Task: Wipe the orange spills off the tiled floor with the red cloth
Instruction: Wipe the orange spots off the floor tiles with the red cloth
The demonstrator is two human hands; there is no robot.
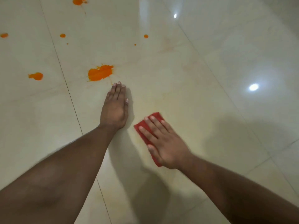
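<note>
On the tiled floor [202, 70], the right hand [163, 143] presses flat on the red cloth [156, 116]; the left hand [115, 107], flat too, risks smearing the largest orange spill [100, 73].

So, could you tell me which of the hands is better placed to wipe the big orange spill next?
The right hand: it already presses flat on the red cloth, so it can slide up-left to the big orange spill. The left hand lies nearer the spill but rests bare on the tiled floor.
</note>
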